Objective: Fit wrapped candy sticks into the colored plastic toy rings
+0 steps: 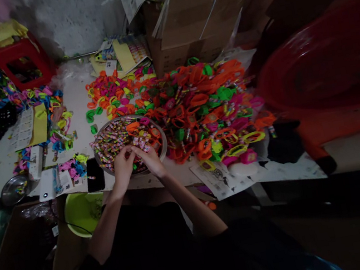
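Over a round metal basin (pixel 165 143) on the table, my left hand (pixel 123 164) and my right hand (pixel 150 160) meet with their fingertips pinched together. What they pinch is too small and dim to make out. Many small, patterned pieces that look like wrapped candies (pixel 110 140) fill the basin, along with a few orange and pink plastic parts. Just beyond my fingertips lie pale pink patterned pieces (pixel 142 140). Right of the basin rises a heap of bright plastic pieces resembling toy watches (pixel 200 104), in orange, pink, green and yellow.
A black phone (pixel 94 175) lies left of the basin, near a white power strip (pixel 35 163). Cardboard boxes (pixel 189 23) stand behind the heap. A big red basin (pixel 326 59) is at the right. Below the table edge sits a yellow-green bowl (pixel 79 214).
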`<action>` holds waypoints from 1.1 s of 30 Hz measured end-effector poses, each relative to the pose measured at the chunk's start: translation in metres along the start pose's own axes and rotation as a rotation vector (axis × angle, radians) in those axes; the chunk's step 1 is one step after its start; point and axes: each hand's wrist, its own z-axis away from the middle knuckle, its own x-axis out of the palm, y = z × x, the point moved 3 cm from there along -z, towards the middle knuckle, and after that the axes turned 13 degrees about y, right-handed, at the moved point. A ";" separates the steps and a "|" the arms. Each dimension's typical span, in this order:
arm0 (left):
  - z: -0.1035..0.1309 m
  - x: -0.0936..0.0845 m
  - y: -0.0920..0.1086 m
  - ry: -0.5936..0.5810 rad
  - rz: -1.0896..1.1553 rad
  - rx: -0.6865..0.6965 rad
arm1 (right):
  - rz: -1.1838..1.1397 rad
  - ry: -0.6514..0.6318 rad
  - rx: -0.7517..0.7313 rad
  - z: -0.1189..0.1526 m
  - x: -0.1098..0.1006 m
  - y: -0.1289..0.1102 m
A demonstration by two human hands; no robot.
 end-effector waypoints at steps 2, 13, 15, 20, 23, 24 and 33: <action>0.005 -0.002 0.008 -0.018 -0.192 0.117 | -0.029 -0.016 0.011 0.000 0.001 0.001; 0.027 -0.009 0.025 -0.090 -0.591 0.461 | -0.141 0.079 0.184 0.002 -0.002 -0.002; 0.024 -0.016 0.023 -0.064 -0.562 0.473 | -0.194 0.078 0.273 0.002 -0.005 0.000; 0.009 -0.026 0.009 -0.235 -0.437 0.505 | -0.148 -0.006 0.445 0.003 -0.013 0.012; 0.005 -0.026 0.005 -0.407 -0.398 0.545 | -0.102 -0.086 0.510 0.010 -0.015 0.017; 0.005 -0.026 0.005 -0.441 -0.391 0.559 | -0.090 -0.111 0.521 0.012 -0.015 0.018; 0.008 -0.022 0.010 -0.475 -0.351 0.578 | -0.023 -0.232 0.548 0.022 -0.018 0.013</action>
